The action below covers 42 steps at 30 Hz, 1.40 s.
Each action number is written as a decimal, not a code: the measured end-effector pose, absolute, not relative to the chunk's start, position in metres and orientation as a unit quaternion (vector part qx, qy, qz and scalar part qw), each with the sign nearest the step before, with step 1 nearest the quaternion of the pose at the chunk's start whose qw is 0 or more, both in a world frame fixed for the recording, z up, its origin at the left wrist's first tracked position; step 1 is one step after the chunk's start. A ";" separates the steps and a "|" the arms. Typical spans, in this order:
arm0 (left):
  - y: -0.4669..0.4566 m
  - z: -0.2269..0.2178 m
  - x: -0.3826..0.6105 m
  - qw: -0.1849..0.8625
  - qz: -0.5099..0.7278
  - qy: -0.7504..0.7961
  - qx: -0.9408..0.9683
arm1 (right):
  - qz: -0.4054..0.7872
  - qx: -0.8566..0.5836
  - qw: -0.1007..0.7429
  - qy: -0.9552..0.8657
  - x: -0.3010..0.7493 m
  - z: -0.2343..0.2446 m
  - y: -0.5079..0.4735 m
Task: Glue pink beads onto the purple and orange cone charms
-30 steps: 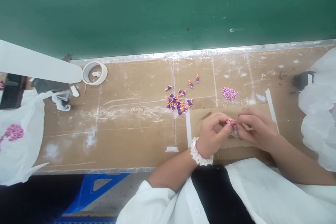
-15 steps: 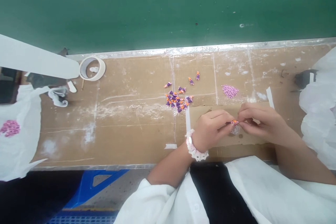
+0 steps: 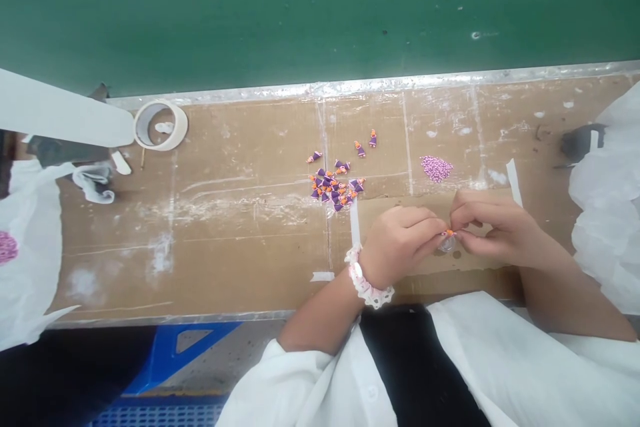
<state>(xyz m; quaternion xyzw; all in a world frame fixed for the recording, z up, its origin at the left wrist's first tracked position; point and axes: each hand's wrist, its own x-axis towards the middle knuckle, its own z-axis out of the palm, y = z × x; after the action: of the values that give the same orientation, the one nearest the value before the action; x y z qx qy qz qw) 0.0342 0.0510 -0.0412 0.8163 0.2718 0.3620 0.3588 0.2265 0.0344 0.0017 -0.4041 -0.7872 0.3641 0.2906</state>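
My left hand [image 3: 400, 243] and my right hand [image 3: 493, 227] meet fingertip to fingertip over a cardboard-covered bench [image 3: 240, 227]. Both pinch one tiny orange and purple piece [image 3: 449, 233], with a small clear object just below it. A white lace band circles my left wrist [image 3: 367, 283]. A heap of several purple and orange pieces [image 3: 334, 188] lies just left of and beyond my left hand. A small pile of pink beads [image 3: 437, 168] sits beyond my hands.
A roll of white tape [image 3: 160, 125] lies at the back left beside a crumpled white scrap [image 3: 93, 183]. White plastic bags [image 3: 605, 193] border the right edge and another [image 3: 25, 247] the left. A green wall [image 3: 320, 13] rises behind the bench.
The view has drifted, so everything sits a little further left and higher. My hands stay pinched together on the small piece, the fingers shifting only slightly.
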 end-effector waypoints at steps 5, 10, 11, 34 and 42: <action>0.051 -0.036 0.035 0.478 0.407 0.324 0.708 | 0.342 -0.407 0.304 -0.791 0.233 0.003 0.033; 0.054 -0.034 0.034 0.575 0.429 0.438 0.542 | 0.211 -0.392 0.143 -0.884 0.236 0.001 0.028; 0.054 -0.034 0.034 0.596 0.424 0.452 0.510 | 0.198 -0.384 0.122 -0.894 0.235 0.000 0.027; 0.055 -0.036 0.040 0.863 0.335 0.334 0.177 | 0.170 -0.394 0.138 -0.893 0.225 0.005 0.022; 0.049 -0.039 0.042 0.899 0.270 0.270 0.216 | 0.149 -0.462 0.331 -0.809 0.215 0.007 0.023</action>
<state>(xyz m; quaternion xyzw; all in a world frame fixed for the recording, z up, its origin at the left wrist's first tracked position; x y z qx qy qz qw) 0.0415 0.0487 -0.0385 0.2157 0.2698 0.2703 0.8986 0.2150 0.0228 0.0074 -0.4624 -0.8088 0.1489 0.3314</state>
